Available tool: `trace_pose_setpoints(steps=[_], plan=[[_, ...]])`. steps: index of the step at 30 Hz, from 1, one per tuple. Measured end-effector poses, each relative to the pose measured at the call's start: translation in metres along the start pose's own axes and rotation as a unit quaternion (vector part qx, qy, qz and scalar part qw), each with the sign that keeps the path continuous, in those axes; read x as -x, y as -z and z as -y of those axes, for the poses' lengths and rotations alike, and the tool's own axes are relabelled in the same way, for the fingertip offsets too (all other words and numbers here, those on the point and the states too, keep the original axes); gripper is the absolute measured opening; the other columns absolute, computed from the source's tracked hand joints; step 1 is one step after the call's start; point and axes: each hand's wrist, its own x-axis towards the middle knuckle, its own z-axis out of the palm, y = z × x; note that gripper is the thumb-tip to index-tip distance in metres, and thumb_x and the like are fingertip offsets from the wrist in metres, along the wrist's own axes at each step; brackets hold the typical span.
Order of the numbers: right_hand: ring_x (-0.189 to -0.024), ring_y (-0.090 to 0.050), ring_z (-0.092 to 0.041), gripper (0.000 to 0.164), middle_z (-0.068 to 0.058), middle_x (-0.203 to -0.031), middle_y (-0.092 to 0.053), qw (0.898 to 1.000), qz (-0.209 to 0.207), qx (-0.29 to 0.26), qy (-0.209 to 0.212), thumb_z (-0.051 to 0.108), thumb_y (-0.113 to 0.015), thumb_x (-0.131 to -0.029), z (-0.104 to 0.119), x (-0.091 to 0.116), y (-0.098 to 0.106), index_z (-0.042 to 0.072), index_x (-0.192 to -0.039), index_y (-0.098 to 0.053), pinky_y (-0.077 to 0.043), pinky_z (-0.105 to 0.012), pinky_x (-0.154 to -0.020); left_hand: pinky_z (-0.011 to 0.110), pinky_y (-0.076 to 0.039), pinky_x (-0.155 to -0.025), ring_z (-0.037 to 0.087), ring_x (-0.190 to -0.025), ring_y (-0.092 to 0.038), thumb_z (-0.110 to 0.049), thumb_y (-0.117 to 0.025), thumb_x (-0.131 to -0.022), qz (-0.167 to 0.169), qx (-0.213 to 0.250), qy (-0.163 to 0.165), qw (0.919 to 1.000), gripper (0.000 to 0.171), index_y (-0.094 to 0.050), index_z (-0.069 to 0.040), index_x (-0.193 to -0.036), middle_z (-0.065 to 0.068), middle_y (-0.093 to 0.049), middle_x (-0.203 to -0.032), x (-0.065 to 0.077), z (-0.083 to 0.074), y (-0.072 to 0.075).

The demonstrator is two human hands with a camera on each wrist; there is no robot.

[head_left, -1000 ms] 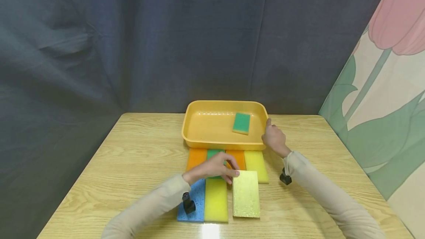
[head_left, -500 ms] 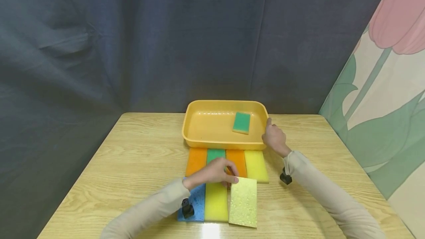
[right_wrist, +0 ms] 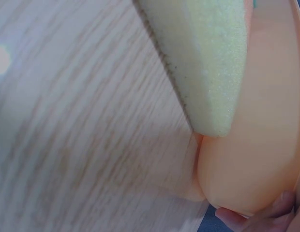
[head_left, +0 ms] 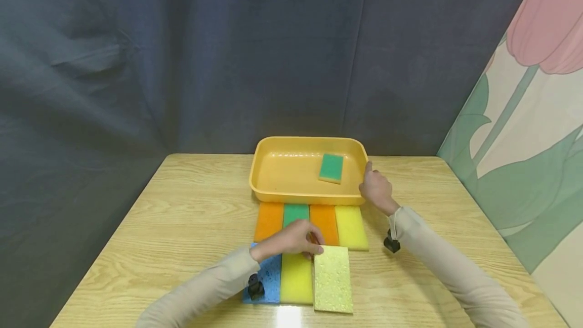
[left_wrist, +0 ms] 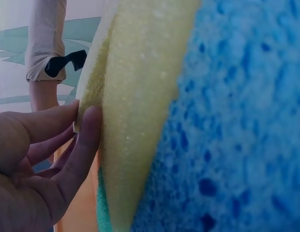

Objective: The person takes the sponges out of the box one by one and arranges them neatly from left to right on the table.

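Observation:
My left hand (head_left: 298,237) pinches the upper left corner of a pale yellow sponge (head_left: 332,280), which lies beside a brighter yellow sponge (head_left: 297,282). In the left wrist view, thumb and fingers meet on the edge of the pinched sponge (left_wrist: 92,82). A blue sponge (head_left: 268,280) is left of the bright yellow one, partly under my left wrist. My right hand (head_left: 377,189) holds the right end of a yellow tray (head_left: 282,197); in the right wrist view its fingers (right_wrist: 273,212) touch the tray's outer wall. Inside the tray lies a green-topped sponge (head_left: 331,167).
Behind the front row, against the tray, lie an orange sponge (head_left: 269,221), a green sponge (head_left: 296,214), another orange sponge (head_left: 324,221) and a yellow sponge (head_left: 351,229). A dark curtain (head_left: 273,65) hangs behind the wooden table (head_left: 196,206).
My left hand has drawn the pale yellow sponge towards me and slightly left, so it now lies alongside the bright yellow one. My right hand has stayed at the tray.

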Motion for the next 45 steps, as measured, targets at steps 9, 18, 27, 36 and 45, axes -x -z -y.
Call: trace_pose_setpoints(steps=[9,18,27,36,45], plan=[[-0.062,-0.054,-0.031,0.072,-0.028,-0.093,-0.059,1.000,0.003,0.002,-0.002,0.006,-0.050,-0.089,0.000,-0.001,0.001,-0.010,-0.151,-0.018,-0.047,-0.044,-0.053,0.024,-0.052,-0.055,0.013,-0.055,-0.061,-0.009,-0.075,-0.088,-0.010,-0.078,-0.035,0.9963,0.004,-0.075,-0.006,-0.091,-0.006,-0.064,-0.075,-0.003,0.007,0.002],[-0.060,-0.053,-0.030,0.072,-0.026,-0.089,-0.059,1.000,0.004,0.005,-0.003,0.006,-0.050,-0.089,0.000,-0.001,0.000,-0.010,-0.151,-0.018,-0.045,-0.042,-0.051,0.022,-0.050,-0.054,0.008,-0.056,-0.057,-0.008,-0.077,-0.085,-0.028,-0.102,-0.024,0.9941,0.007,-0.072,-0.012,-0.085,-0.008,-0.061,-0.073,-0.005,0.011,0.001],[-0.063,-0.054,-0.031,0.073,-0.029,-0.098,-0.059,1.000,0.007,0.001,-0.005,0.006,-0.050,-0.089,0.000,-0.002,-0.001,-0.009,-0.152,-0.016,-0.047,-0.044,-0.053,0.020,-0.047,-0.064,0.004,-0.068,-0.055,-0.008,-0.080,-0.083,-0.033,-0.126,-0.036,0.9908,0.012,-0.070,-0.014,-0.084,-0.010,-0.060,-0.074,-0.008,0.015,0.001],[-0.064,-0.056,-0.032,0.073,-0.030,-0.100,-0.060,1.000,0.004,0.004,-0.001,0.006,-0.051,-0.089,0.000,-0.001,0.000,-0.009,-0.152,-0.017,-0.048,-0.045,-0.054,0.021,-0.044,-0.065,0.005,-0.064,-0.051,-0.012,-0.081,-0.082,-0.024,-0.123,-0.037,0.9914,0.012,-0.071,-0.016,-0.088,-0.008,-0.058,-0.070,-0.010,0.014,0.000],[-0.059,-0.053,-0.029,0.073,-0.028,-0.092,-0.059,1.000,0.000,0.003,0.007,0.005,-0.051,-0.087,0.000,0.000,0.000,-0.011,-0.151,-0.018,-0.045,-0.042,-0.050,0.020,-0.042,-0.063,0.005,-0.061,-0.048,-0.009,-0.081,-0.082,-0.029,-0.124,-0.032,0.9914,0.013,-0.070,-0.014,-0.086,-0.006,-0.056,-0.068,-0.010,0.011,0.000]])
